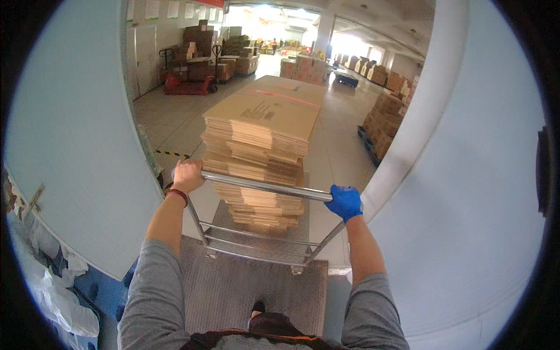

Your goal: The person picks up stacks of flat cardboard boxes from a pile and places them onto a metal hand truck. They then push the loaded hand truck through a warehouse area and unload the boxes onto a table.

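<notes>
Both of my hands grip the steel push handle [267,186] of a platform trolley. My bare left hand [189,175] is closed around the handle's left end, with a dark red bracelet at the wrist. At the right end, my right hand [345,202] in a blue glove is wrapped around the same bar. Beyond the handle, a tall stack of flattened cardboard cartons [262,113] rests on the trolley's platform [222,214]. Printing and a pinkish-red strip show on the top carton. Lower crossbars [262,240] join the trolley's side posts.
A doorway frames the trolley, with a white panel [74,131] at left and a white jamb [420,144] at right. A grey ribbed ramp or mat [253,288] lies underfoot. Ahead are a red pallet jack [188,85], boxes on a blue pallet [367,144] and stacked cartons [304,68].
</notes>
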